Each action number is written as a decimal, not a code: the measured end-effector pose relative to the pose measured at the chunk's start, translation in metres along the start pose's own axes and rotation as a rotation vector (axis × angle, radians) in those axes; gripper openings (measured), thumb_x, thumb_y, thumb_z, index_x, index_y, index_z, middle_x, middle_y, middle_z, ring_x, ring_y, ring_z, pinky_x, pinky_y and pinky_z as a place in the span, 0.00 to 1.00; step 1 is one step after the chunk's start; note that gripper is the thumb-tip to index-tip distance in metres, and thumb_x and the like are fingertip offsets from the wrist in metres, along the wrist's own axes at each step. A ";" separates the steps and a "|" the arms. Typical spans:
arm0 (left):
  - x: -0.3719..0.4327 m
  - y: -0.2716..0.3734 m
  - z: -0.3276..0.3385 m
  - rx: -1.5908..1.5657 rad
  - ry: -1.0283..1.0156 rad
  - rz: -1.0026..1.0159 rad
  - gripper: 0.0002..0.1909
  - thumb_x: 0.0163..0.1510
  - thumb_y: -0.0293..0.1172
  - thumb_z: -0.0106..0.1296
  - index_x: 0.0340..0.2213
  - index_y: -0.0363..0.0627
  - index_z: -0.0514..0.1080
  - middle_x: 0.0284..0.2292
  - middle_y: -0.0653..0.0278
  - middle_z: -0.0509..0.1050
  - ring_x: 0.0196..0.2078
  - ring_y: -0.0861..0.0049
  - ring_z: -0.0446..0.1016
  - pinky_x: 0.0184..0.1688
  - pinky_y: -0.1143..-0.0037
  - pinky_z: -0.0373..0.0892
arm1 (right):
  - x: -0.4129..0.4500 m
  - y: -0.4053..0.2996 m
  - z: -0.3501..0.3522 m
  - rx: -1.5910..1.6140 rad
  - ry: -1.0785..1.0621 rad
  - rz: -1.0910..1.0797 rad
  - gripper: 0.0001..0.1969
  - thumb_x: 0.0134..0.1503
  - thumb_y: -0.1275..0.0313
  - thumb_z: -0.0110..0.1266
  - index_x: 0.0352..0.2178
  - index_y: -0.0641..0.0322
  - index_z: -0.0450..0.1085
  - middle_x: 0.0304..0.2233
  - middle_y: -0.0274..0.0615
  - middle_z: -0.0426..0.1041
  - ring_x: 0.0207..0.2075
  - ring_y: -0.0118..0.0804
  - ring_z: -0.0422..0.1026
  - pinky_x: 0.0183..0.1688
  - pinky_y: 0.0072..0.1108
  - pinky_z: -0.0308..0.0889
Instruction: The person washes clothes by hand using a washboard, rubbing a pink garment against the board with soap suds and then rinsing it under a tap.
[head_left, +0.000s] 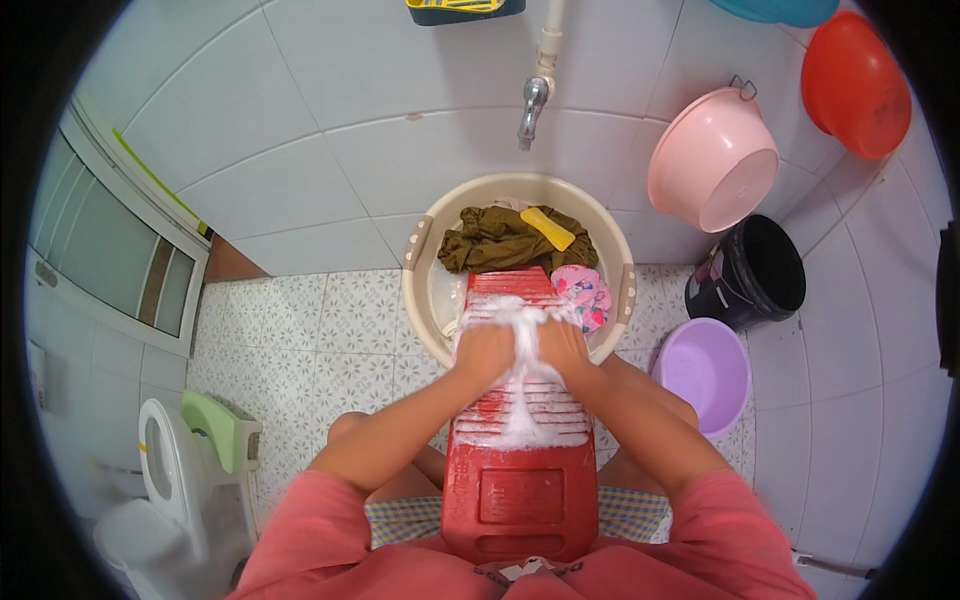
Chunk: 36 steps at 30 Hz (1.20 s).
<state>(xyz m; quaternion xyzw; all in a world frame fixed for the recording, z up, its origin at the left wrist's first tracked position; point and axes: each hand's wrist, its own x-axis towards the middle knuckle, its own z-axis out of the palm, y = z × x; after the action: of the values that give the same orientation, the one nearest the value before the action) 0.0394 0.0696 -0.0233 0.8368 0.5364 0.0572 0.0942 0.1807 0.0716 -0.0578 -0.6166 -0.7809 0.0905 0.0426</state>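
A red plastic washboard (521, 472) slopes away from my lap, its far end inside a round beige basin (517, 180). White foam lies over its ridges. My left hand (486, 351) and my right hand (561, 346) press side by side on the ridges, fingers curled over what looks like a foam-covered cloth (526, 341). Foam and blur hide most of this cloth and my fingertips. Beyond the board, a wet olive-brown garment (487, 240) is bunched in the basin, with a yellow soap bar (549, 229) on top. A pink patterned cloth (583, 292) lies by the right rim.
A chrome tap (533, 109) sticks out from the tiled wall above the basin. To the right are a purple basin (705, 375), a black bucket (742, 274) and a hanging pink basin (716, 157). At left stand a white toilet (169, 480) and a green-and-white stool (225, 435).
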 end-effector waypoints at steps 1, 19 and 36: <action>0.020 -0.007 0.007 -0.010 0.035 -0.071 0.08 0.37 0.27 0.41 0.12 0.40 0.68 0.18 0.50 0.70 0.23 0.61 0.70 0.26 0.66 0.65 | 0.018 0.001 0.014 0.042 0.074 0.052 0.08 0.39 0.71 0.44 0.19 0.61 0.70 0.26 0.45 0.68 0.29 0.42 0.68 0.27 0.29 0.65; -0.001 0.002 -0.002 0.094 0.052 0.120 0.08 0.36 0.30 0.43 0.12 0.42 0.68 0.14 0.53 0.69 0.18 0.64 0.70 0.21 0.68 0.65 | -0.004 0.009 0.008 0.011 0.133 -0.079 0.05 0.36 0.74 0.45 0.16 0.61 0.69 0.29 0.47 0.67 0.29 0.46 0.68 0.27 0.31 0.65; -0.038 0.008 -0.021 0.101 -0.134 0.348 0.08 0.34 0.31 0.44 0.11 0.42 0.68 0.13 0.54 0.69 0.16 0.65 0.69 0.19 0.70 0.64 | -0.040 0.003 -0.012 0.213 0.018 -0.238 0.17 0.37 0.62 0.48 0.26 0.65 0.66 0.32 0.50 0.64 0.38 0.48 0.62 0.40 0.32 0.58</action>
<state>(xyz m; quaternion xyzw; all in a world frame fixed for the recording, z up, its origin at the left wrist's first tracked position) 0.0264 0.0338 -0.0013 0.9224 0.3785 -0.0101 0.0762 0.1951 0.0340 -0.0448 -0.5125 -0.8340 0.1614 0.1254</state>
